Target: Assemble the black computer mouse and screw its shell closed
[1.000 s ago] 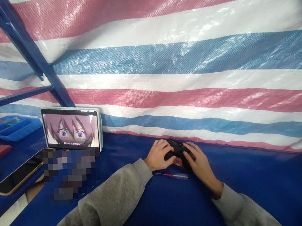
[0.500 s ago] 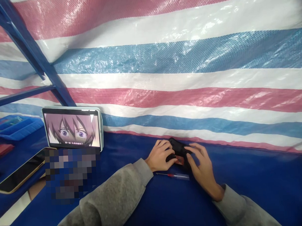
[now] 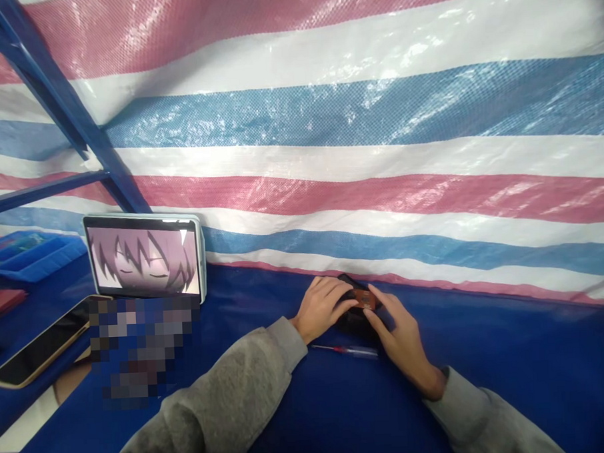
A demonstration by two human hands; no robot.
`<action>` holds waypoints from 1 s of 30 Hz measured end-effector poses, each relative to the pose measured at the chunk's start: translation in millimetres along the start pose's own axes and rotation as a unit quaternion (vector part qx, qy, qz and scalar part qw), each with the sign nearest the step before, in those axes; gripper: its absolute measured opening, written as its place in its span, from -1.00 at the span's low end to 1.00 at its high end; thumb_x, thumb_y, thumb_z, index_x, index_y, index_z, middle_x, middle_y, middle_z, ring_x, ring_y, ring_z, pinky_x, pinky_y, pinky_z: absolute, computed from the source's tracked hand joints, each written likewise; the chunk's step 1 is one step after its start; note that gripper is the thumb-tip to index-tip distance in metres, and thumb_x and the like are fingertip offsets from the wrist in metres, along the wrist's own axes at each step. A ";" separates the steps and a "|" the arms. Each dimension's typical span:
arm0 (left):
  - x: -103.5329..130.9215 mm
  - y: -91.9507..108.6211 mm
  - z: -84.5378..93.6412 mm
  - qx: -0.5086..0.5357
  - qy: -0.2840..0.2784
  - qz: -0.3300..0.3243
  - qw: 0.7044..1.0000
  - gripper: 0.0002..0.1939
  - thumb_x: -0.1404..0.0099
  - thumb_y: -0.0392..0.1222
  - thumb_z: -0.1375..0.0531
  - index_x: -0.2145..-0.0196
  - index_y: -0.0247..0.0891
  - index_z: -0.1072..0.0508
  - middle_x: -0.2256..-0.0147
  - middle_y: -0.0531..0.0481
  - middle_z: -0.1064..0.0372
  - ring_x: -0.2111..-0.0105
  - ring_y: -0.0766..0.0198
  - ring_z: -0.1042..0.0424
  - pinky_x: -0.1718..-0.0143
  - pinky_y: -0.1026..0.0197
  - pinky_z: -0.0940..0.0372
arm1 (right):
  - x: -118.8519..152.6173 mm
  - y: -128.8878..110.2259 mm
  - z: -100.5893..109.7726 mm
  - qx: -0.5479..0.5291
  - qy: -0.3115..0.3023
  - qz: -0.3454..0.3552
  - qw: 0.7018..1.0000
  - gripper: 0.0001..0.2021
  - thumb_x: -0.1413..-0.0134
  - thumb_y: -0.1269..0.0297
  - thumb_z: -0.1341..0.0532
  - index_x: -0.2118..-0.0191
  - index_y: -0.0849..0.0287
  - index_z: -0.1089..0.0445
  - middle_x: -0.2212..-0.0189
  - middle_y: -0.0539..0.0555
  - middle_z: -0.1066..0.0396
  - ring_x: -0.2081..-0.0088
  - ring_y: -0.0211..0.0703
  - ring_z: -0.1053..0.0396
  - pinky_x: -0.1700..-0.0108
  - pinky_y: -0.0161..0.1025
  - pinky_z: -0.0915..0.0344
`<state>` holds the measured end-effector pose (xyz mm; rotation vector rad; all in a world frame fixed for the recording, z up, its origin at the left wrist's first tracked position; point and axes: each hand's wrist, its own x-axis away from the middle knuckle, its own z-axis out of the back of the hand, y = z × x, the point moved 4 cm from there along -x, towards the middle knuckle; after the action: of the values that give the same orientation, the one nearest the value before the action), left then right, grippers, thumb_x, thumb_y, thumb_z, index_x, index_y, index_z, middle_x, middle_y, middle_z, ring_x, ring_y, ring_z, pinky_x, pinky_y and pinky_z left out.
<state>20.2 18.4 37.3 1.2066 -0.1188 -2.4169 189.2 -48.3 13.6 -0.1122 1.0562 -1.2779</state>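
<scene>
Between my two hands is a small reddish-brown board [image 3: 366,299], pinched at its left edge by my left hand [image 3: 323,308] and at its right side by my right hand [image 3: 397,326]. Beneath and behind it lies a black object [image 3: 353,323], partly hidden by my fingers, on the blue table surface. A screwdriver with a clear handle and a red collar [image 3: 355,351] rests on the table just in front of my hands.
At the left stands a tablet [image 3: 146,260] showing a cartoon. A phone [image 3: 47,341], a blue tray [image 3: 37,255] and a red object [image 3: 2,303] lie further left. Behind the table hangs a striped tarp [image 3: 331,198], beside a blue metal frame [image 3: 60,90].
The reddish-brown board has come up from lower down between my hands and turned. My fingers have closed on its two sides, my right hand having moved slightly left.
</scene>
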 end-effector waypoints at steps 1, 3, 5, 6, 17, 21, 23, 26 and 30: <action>0.1 0.5 0.3 -0.002 0.005 -0.004 1.000 -0.70 -0.43 -0.03 -0.11 0.04 -0.29 -0.41 0.16 -0.10 -0.49 0.10 0.19 -0.45 0.06 0.13 -0.29 | -0.3 0.1 0.1 -0.002 -0.002 -0.005 1.000 -0.55 -0.21 0.17 -0.17 -0.19 0.11 -0.27 0.03 0.17 -0.43 0.03 -0.03 -0.41 0.00 -0.09 -0.37; -0.1 2.1 1.5 -0.008 0.016 -0.012 1.000 -0.70 -0.43 -0.03 -0.11 0.04 -0.28 -0.41 0.16 -0.11 -0.49 0.10 0.18 -0.45 0.07 0.13 -0.30 | -1.0 -0.8 1.7 -0.007 0.002 -0.012 1.000 -0.54 -0.19 0.15 -0.18 -0.18 0.12 -0.28 0.04 0.17 -0.44 0.04 -0.03 -0.43 0.03 -0.10 -0.38; -0.4 3.9 3.0 -0.014 0.028 -0.018 0.999 -0.70 -0.42 -0.03 -0.12 0.04 -0.28 -0.42 0.17 -0.11 -0.50 0.10 0.18 -0.46 0.08 0.12 -0.31 | -1.6 -2.5 3.9 -0.013 0.011 -0.012 1.000 -0.56 -0.17 0.14 -0.20 -0.15 0.12 -0.31 0.04 0.16 -0.46 0.06 -0.03 -0.44 0.04 -0.12 -0.39; -0.5 4.6 3.7 -0.015 0.033 -0.020 0.999 -0.71 -0.42 -0.04 -0.13 0.04 -0.28 -0.42 0.17 -0.11 -0.50 0.11 0.17 -0.46 0.09 0.12 -0.31 | -1.8 -3.4 4.8 -0.014 0.016 -0.011 1.000 -0.58 -0.17 0.14 -0.21 -0.13 0.12 -0.33 0.05 0.15 -0.46 0.08 -0.05 -0.45 0.04 -0.13 -0.39; 6.6 1.4 -0.3 0.038 0.020 -0.035 0.998 -0.62 -0.41 -0.08 -0.14 -0.14 -0.22 -0.32 -0.02 -0.15 -0.41 0.01 0.15 -0.42 0.03 0.10 -0.33 | -1.9 2.5 4.0 -0.002 0.046 -0.033 0.998 -0.64 -0.17 0.09 -0.20 -0.02 0.12 -0.40 0.18 0.11 -0.51 0.22 -0.09 -0.47 0.07 -0.11 -0.40; 8.9 -1.3 -2.9 0.050 0.019 -0.037 0.998 -0.61 -0.44 -0.20 -0.11 -0.19 -0.16 -0.26 -0.05 -0.12 -0.40 -0.02 0.19 -0.41 0.03 0.12 -0.33 | 0.1 7.3 3.7 0.005 0.058 -0.050 0.997 -0.62 -0.16 0.07 -0.21 -0.03 0.14 -0.41 0.25 0.10 -0.53 0.25 -0.09 -0.48 0.08 -0.09 -0.41; 9.4 -1.6 -3.3 0.049 0.019 -0.039 0.998 -0.61 -0.44 -0.21 -0.10 -0.19 -0.14 -0.26 -0.06 -0.12 -0.40 0.00 0.19 -0.42 0.05 0.12 -0.34 | 1.1 7.8 3.7 0.007 0.065 -0.047 0.997 -0.60 -0.16 0.07 -0.21 -0.05 0.14 -0.41 0.26 0.10 -0.54 0.25 -0.08 -0.49 0.08 -0.08 -0.42; 9.4 -1.3 -2.9 0.042 0.019 -0.042 0.998 -0.63 -0.44 -0.21 -0.10 -0.18 -0.13 -0.28 -0.05 -0.12 -0.40 0.03 0.19 -0.44 0.08 0.12 -0.35 | 1.9 6.2 4.4 0.010 0.071 -0.038 0.997 -0.59 -0.17 0.07 -0.19 -0.08 0.14 -0.41 0.28 0.10 -0.55 0.25 -0.07 -0.51 0.09 -0.09 -0.44; 8.6 -0.5 -1.7 0.030 0.016 -0.043 0.999 -0.63 -0.44 -0.21 -0.10 -0.18 -0.13 -0.29 -0.05 -0.14 -0.40 0.04 0.19 -0.45 0.10 0.13 -0.35 | 2.0 3.1 6.6 0.016 0.071 -0.031 0.997 -0.56 -0.19 0.10 -0.18 -0.13 0.16 -0.38 0.27 0.11 -0.56 0.23 -0.07 -0.53 0.11 -0.13 -0.46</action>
<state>16.9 15.5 29.7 1.3024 -0.1333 -2.4814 195.8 -51.9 14.2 -0.0291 1.1611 -1.3742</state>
